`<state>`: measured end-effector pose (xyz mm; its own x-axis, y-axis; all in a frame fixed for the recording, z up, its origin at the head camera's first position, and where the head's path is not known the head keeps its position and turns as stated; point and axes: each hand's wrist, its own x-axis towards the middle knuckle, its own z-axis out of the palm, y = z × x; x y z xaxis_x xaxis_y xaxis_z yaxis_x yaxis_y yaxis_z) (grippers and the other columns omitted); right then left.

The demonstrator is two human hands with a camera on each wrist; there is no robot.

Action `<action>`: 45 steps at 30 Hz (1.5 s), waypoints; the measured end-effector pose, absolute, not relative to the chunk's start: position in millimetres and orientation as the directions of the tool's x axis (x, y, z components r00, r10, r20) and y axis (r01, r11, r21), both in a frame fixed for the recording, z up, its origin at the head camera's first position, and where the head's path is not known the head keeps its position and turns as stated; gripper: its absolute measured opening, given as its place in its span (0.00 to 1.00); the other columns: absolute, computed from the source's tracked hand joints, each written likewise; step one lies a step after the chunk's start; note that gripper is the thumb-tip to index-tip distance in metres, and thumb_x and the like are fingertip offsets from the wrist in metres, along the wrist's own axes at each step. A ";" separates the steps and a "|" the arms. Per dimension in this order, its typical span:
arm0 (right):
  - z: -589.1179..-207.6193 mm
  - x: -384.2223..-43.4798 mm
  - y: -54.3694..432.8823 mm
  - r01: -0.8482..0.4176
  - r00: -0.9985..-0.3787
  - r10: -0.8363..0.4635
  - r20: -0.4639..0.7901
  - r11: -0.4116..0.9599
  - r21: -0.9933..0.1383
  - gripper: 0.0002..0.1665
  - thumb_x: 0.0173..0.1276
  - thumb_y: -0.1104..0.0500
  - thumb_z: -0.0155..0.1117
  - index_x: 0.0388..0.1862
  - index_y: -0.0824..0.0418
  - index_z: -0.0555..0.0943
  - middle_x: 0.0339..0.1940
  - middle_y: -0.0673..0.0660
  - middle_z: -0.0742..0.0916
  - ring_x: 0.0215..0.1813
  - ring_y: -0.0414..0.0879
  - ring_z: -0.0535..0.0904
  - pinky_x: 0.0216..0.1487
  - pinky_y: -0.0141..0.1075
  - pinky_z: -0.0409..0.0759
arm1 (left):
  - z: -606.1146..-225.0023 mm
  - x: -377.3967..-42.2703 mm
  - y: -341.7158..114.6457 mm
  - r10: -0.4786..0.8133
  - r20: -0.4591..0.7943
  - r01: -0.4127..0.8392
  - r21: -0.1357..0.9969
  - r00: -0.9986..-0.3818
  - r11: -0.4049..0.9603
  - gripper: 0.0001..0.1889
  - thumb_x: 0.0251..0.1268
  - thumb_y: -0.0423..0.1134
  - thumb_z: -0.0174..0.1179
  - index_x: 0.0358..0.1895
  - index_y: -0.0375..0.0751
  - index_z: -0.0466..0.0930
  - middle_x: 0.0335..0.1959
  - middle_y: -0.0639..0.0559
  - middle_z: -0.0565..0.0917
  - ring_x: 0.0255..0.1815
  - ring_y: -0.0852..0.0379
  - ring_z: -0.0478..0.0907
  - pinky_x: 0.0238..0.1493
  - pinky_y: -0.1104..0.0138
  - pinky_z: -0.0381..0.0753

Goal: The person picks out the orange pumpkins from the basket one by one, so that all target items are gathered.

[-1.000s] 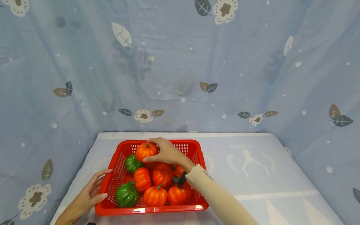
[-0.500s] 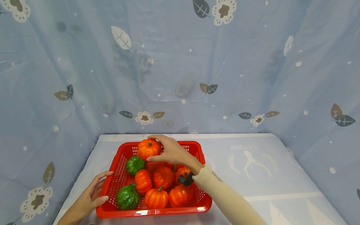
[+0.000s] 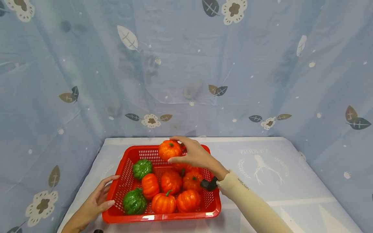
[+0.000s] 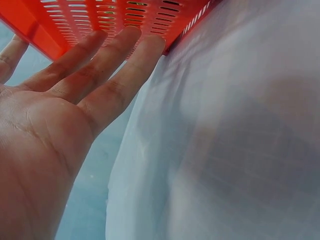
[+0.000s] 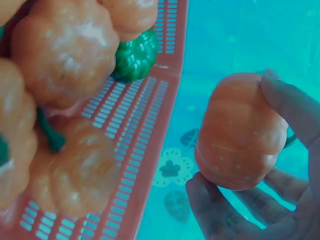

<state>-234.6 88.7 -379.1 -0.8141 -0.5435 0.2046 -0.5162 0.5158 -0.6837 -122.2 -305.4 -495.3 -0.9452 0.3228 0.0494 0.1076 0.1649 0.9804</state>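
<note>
A small orange pumpkin is gripped between the thumb and fingers of my right hand, raised over the back of the red basket. In the right wrist view this pumpkin shows its smooth side, with the thumb on one side and fingertips on the other. My left hand is at the basket's left side, thumb near the rim. Its straight fingers lie against the slotted wall in the left wrist view, where the palm faces the camera. The red plastic basket holds several orange and green pumpkins.
Inside the basket, a green pumpkin sits at the back left and another green pumpkin at the front left. Several orange pumpkins fill the middle and right. A pale cloth covers the table, and a patterned blue curtain hangs behind.
My right hand has lifted the orange pumpkin from the basket's back left and carried it to the right. The left hand stays at the basket's left side.
</note>
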 end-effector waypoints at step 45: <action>-422.6 -231.9 241.3 -0.345 -0.938 -0.252 0.236 0.631 -0.695 0.49 0.58 0.41 0.81 0.76 0.52 0.71 0.68 0.54 0.79 0.53 0.52 0.82 0.52 0.49 0.84 | -495.5 -121.4 -303.4 0.293 0.038 0.092 0.981 -0.955 0.172 0.37 0.73 0.28 0.55 0.81 0.47 0.52 0.72 0.25 0.63 0.62 0.62 0.77 0.49 0.58 0.86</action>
